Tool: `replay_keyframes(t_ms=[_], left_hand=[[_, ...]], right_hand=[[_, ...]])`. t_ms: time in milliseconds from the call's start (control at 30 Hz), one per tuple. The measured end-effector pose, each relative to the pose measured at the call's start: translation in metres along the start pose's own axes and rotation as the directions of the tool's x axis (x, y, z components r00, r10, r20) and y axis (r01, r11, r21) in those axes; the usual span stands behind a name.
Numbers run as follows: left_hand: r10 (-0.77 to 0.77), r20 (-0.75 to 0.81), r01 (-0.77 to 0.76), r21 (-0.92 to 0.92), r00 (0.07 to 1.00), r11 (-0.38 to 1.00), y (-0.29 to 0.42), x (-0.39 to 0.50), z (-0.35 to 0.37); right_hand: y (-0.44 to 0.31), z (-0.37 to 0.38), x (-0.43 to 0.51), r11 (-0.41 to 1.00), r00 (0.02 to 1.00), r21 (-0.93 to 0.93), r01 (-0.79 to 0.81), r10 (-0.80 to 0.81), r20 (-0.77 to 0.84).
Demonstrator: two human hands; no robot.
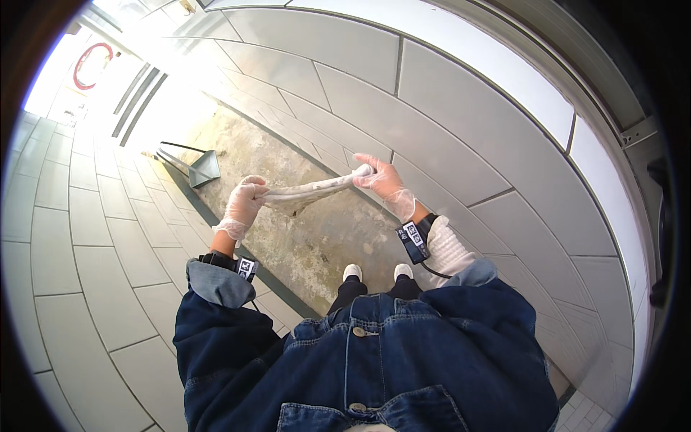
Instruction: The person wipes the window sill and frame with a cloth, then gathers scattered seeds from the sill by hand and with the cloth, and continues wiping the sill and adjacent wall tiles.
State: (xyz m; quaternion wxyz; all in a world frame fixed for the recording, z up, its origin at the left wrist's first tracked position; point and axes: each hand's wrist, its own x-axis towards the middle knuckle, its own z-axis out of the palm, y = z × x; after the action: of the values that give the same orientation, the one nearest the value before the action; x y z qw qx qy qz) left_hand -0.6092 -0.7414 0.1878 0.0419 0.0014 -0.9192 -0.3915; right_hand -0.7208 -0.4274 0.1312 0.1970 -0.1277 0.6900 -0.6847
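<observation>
A white cloth (313, 190), bunched lengthwise into a narrow strip with greyish stains, stretches between my hands at about waist height. My left hand (247, 202), in a clear disposable plastic glove, is closed around its left end. At the other end, my right hand (383, 183) grips the bunched cloth near the thumb, with the index finger pointing outward; it wears the same kind of glove. Part of the cloth's lower edge sags below the strip. Below it lies a stained concrete floor (318, 248), and my white shoes stand there.
Tiled walls (97, 254) run along the left, and another tiled wall (345, 92) rises close on the right, below a white ledge (518, 70). A long-handled dustpan (205, 168) stands ahead by the left wall. Glare washes out the far end.
</observation>
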Motion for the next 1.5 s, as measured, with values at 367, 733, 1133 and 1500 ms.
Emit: replay_keyframes(t_ms=[367, 733, 1133, 1500], left_hand=[[-0.006, 0.309, 0.164, -0.489, 0.951, 0.857, 0.005, 0.046, -0.041], [0.456, 0.182, -0.447, -0.094, 0.871, 0.89, 0.043, 0.063, -0.02], [0.567, 0.097, -0.571, 0.024, 0.818, 0.82, 0.049, 0.07, -0.004], [0.137, 0.065, -0.085, -0.505, 0.988, 0.859, 0.031, 0.091, 0.022]], right_hand=[[-0.086, -0.028, -0.007, 0.699, 0.99, -0.708, 0.103, -0.144, 0.002], [-0.119, -0.041, -0.025, 0.96, 0.996, -0.27, 0.073, -0.086, -0.036], [-0.083, -0.063, -0.031, 0.773, 0.98, -0.625, -0.108, -0.023, -0.198], [-0.018, -0.07, 0.004, 0.917, 0.881, -0.395, 0.063, -0.237, -0.409]])
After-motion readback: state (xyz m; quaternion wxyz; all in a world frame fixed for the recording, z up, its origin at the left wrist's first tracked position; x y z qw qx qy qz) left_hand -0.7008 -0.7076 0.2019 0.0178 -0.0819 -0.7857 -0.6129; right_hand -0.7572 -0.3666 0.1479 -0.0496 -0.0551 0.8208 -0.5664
